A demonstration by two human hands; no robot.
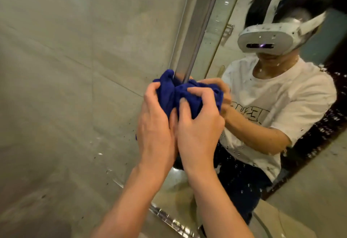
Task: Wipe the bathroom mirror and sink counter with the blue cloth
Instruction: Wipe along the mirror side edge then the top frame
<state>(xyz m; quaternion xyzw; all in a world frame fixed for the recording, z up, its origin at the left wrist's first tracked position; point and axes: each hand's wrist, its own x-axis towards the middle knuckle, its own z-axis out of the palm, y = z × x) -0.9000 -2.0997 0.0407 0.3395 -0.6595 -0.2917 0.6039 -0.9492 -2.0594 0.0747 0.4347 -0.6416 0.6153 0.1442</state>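
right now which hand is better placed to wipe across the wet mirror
Probably the right hand: its grip sits on the blue cloth nearer the droplet-covered mirror; the left hand holds its wall side.

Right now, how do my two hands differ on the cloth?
The left hand grips the cloth from its left side, fingers curled over the edge. The right hand sits further right and spreads its fingers over the front of the bundle. Both hold the cloth bunched against the mirror.
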